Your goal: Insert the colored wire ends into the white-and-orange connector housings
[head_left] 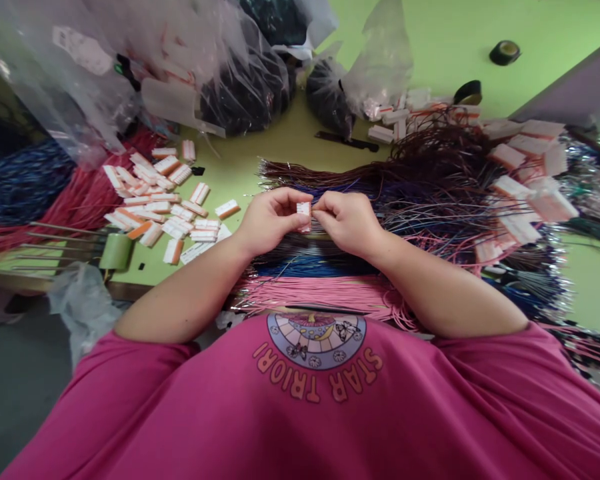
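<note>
My left hand is closed around a small white and orange connector, held up between both hands. My right hand is pinched at the connector's right side, where thin wires meet it; I cannot make out which wire it grips. Both hands hover over rows of wire bundles in brown, purple, blue and pink that lie across the green table.
A heap of white and orange connectors lies to the left. More connectors with wires attached pile up at the right. Clear plastic bags with dark parts stand behind. Two tape rolls sit at the far right. Red and blue wire bundles lie far left.
</note>
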Available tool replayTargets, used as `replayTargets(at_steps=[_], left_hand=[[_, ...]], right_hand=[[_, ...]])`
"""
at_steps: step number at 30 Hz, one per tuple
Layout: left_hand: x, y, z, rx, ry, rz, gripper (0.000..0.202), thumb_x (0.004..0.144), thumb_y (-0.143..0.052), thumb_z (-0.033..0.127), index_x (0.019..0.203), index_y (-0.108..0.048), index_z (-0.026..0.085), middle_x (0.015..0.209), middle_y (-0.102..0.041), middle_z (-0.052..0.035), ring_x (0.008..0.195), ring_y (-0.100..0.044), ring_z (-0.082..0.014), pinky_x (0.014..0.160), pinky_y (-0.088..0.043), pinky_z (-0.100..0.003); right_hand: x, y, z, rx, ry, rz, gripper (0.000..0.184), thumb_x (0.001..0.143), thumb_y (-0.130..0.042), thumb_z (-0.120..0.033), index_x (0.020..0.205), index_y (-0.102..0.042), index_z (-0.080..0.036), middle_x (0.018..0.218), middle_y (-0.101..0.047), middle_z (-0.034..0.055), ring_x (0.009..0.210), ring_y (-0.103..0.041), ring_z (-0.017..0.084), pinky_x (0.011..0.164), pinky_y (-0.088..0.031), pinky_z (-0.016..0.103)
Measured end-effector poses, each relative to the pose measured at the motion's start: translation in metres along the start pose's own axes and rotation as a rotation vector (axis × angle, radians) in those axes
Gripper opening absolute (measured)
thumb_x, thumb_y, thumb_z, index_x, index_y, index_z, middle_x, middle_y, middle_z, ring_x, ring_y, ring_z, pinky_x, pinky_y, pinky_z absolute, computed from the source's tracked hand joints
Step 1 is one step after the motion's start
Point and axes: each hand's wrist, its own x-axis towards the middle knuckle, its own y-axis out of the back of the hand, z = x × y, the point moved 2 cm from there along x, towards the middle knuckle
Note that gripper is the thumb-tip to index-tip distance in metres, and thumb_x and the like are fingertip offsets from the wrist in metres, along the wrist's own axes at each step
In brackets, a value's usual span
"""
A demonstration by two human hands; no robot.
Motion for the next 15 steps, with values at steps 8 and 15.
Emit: replayTargets(at_steps=[8, 15], left_hand=[[0.006, 0.014, 0.011, 0.078, -0.007, 0.007, 0.028, 0.077, -0.079, 0.015, 0.103, -0.070, 0.018, 0.075, -0.069, 0.0012, 0.065, -0.069, -0.0128, 0.066, -0.060, -0.029], [0.012, 0.026, 0.013, 0.101, 0.039, 0.168, 0.033, 0.079, -0.071, 0.013, 0.112, -0.066, 0.018, 0.090, -0.069, -0.0021, 0.076, -0.067, -0.0122, 0.070, -0.062, -0.029]], right_hand=[[0.010, 0.022, -0.009, -0.236, 0.093, -0.154, 0.027, 0.101, -0.053, -0.024, 0.100, -0.078, -0.016, 0.092, -0.076, 0.0056, 0.081, -0.063, 0.017, 0.078, -0.040, 0.029], [-0.011, 0.029, -0.041, -0.716, 0.194, -0.392, 0.037, 0.105, -0.042, -0.023, 0.109, -0.077, -0.014, 0.114, -0.076, 0.0160, 0.102, -0.067, 0.029, 0.080, -0.045, 0.038]])
